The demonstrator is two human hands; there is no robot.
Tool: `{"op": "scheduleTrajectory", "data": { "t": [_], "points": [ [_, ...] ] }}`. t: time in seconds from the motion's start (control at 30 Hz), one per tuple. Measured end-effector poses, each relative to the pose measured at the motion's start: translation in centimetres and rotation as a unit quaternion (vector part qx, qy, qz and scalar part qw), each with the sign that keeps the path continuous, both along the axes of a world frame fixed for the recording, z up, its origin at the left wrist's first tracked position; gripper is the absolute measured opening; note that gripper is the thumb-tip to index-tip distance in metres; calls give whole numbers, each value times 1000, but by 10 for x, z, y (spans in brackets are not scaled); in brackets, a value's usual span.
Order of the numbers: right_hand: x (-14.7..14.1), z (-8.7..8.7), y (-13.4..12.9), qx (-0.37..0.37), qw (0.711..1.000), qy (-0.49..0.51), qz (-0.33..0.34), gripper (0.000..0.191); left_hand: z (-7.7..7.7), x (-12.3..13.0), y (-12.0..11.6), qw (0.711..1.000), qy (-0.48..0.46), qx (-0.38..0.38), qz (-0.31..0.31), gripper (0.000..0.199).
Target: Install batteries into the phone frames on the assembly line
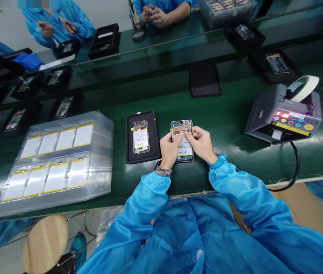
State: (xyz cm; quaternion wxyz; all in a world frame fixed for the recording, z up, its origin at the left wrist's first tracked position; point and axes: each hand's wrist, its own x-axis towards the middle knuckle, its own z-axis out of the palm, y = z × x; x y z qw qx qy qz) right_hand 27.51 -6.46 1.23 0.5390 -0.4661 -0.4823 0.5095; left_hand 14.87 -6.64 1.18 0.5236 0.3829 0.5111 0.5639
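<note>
Where I'm sitting, my left hand [168, 150] and right hand [201, 144] pinch a phone frame [182, 127]. Another frame [141, 137] lies in a tray [156, 146] just beside.

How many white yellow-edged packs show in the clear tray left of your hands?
8 white yellow-edged packs show in the clear plastic tray: four in the far row, four in the near row. More may be hidden in layers beneath.

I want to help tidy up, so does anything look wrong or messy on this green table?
Nothing stands out. The phone between the left hand and right hand lies on the green table, beside another phone in a black tray. The white packs look neatly stacked.
</note>
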Motion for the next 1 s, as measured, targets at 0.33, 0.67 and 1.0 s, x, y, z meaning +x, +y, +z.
{"op": "scheduleTrajectory", "data": {
  "t": [0.33,0.67,1.0],
  "points": [
    [-3,0,-2,28,997,-56,-46,34,2,3,-4,1000,21,-1,0,34],
    [-7,1,-5,26,997,-32,-66,32,4,8,-6,999,18,-32,14,30],
    [-7,0,-4,27,999,-1,-40,32,8,4,-4,1000,-22,-19,-1,39]
  ]
}}
